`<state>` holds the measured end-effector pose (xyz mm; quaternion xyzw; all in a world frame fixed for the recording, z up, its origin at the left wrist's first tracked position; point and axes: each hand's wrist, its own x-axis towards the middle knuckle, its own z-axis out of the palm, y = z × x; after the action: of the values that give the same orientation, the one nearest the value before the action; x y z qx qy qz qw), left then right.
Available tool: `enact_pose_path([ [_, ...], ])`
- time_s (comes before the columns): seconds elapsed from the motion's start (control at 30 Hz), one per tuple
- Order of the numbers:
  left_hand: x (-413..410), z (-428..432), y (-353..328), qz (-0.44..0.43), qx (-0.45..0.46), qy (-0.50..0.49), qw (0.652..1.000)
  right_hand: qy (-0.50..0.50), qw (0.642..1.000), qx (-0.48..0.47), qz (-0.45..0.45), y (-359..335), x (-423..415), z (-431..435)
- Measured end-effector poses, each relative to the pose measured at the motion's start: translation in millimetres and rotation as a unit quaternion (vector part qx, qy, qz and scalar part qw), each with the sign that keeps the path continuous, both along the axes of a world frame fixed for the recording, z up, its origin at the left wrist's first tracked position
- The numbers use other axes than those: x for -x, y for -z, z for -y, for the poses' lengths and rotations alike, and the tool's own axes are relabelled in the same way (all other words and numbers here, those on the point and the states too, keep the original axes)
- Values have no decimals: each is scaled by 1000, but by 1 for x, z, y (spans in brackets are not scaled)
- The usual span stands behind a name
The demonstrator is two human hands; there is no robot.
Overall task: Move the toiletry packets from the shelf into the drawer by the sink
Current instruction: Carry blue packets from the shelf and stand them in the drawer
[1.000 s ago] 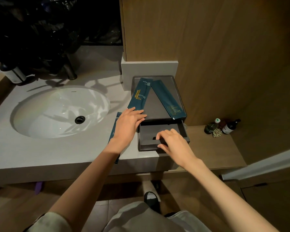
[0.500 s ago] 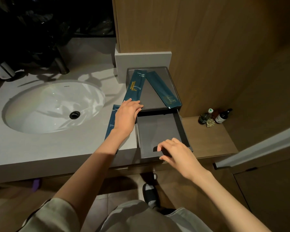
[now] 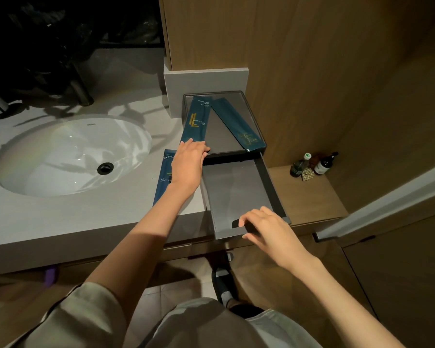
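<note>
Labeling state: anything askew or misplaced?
Atop the drawer unit, left teal packet and right teal packet form a V; the left overhangs the edge under the left hand. A third packet lies on the counter. Right hand grips the empty drawer.

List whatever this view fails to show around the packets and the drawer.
- Head view: counter packet, mostly covered by the left hand and forearm.
- Lower end of the left shelf packet, under that hand's fingers.
- Drawer front notch, partly covered by the right hand gripping it.
- Bottles on the ledge: labels too small to read.
- Top left corner: too dark to tell things apart.
</note>
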<state>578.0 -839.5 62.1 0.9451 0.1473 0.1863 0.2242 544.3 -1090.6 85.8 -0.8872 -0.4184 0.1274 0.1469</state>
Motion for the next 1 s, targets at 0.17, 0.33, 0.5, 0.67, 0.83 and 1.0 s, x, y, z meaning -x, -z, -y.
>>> enact_pose_path([
  [0.17, 0, -1, -3, -7, -17, -1, 1000, 11, 1000, 10, -22, 1, 2, 1],
  [0.33, 12, -2, -8, 51, 10, 3, 999, 26, 998, 9, -59, -3, -1, 0],
  [0.5, 50, -10, -6, 120, 80, -121, 982, 39, 993, -64, -89, -14, -10, -11],
  [0.67, 85, -27, 27, 3, 119, -205, 972, 39, 992, -114, -24, -27, -33, -48],
  [0.83, 102, -31, 48, -111, 88, -203, 969, -1, 990, -137, 25, -37, -63, -108],
  [1.0, 100, -28, 52, -153, 64, -215, 962, -41, 994, -80, 59, -31, -93, -165],
])
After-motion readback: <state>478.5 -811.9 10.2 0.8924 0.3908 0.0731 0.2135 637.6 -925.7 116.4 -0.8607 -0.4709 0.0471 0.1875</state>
